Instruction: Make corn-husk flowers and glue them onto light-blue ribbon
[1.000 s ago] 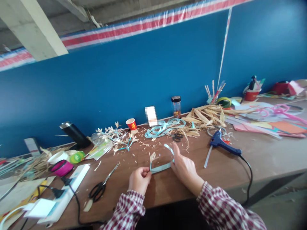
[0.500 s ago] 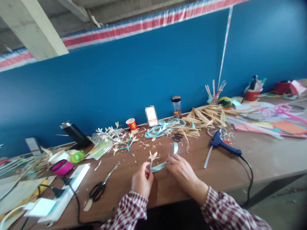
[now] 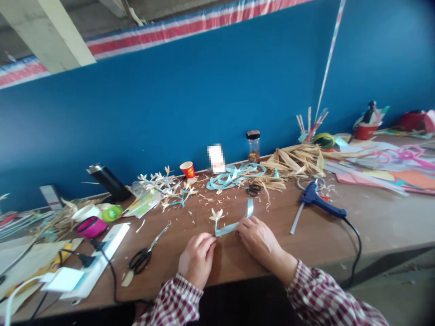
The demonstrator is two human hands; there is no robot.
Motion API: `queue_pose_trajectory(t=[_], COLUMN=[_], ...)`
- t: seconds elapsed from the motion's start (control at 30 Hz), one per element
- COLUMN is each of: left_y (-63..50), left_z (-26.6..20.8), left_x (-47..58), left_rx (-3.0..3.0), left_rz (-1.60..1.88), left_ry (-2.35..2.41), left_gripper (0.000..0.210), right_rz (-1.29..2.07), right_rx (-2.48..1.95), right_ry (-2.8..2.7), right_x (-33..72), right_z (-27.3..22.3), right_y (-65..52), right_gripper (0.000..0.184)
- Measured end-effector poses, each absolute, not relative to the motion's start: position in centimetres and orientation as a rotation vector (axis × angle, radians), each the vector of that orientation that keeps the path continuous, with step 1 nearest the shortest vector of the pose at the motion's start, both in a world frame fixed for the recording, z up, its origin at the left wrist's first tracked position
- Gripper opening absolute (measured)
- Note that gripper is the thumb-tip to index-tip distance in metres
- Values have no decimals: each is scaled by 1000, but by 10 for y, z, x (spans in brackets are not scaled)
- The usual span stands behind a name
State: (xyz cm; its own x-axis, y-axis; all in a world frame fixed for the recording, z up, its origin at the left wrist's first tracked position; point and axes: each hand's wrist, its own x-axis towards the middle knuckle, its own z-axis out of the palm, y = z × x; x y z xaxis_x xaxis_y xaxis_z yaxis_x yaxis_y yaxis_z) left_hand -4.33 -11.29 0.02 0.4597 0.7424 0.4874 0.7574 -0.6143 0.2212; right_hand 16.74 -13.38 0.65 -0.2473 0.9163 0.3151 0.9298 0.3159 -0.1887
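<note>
A small cream flower (image 3: 216,214), apparently of dried husk, stands on a thin light-blue stem (image 3: 216,228). My left hand (image 3: 197,254) is closed, its thumb and fingertips pinched at the stem's lower end. From that end a light-blue ribbon (image 3: 227,229) runs right into my right hand (image 3: 260,240). The fingers of my right hand are closed on the ribbon, and its loose end sticks up beyond them. What lies under the right fingertips is hidden.
Black-handled scissors (image 3: 141,260) lie left, beside a white power strip (image 3: 113,244). A blue glue gun (image 3: 319,201) with a cord lies right. Behind are coiled blue ribbon (image 3: 234,176), dried husks (image 3: 295,158), a red paper cup (image 3: 187,170), a jar (image 3: 253,147) and finished flowers (image 3: 163,183).
My left hand has shifted slightly down and left, its grip now lower on the stem. The right hand stays on the ribbon. The view has moved a little.
</note>
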Motion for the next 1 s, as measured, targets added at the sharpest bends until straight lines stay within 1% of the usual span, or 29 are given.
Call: queue_pose_trajectory(t=[0.2,0.53,0.7,0.87,0.93,1.0], left_y=[-111,-116,-114,-116,-116,-116], left_z=[-2,-3,-3,-1,-1,-3], left_x=[-48,-46,-44,-44,-44,-45], left_rx=[-2791,-2785,-2788,-2749,-2751,-2758], left_rz=[-810,-759,-767,-810,-806,-786], left_ry=[-1122,-1114,-1080,-1058,-1068,-1081], left_gripper=[20,21,20,19,19,20], right_rz=[-51,-120,18,245,278,233], right_rx=[-1722,-1606,-1529,-1497,-1516,-1569], right_ry=[-2190,-2359,-2282,-1992,-1901,-1859], right_x=[167,172,176,187,198,212], right_z=[12,18,19,21,26,35], right_y=[-135,-138,-138,-134,-126,-116], right_gripper=[12,17,18,14,15,18])
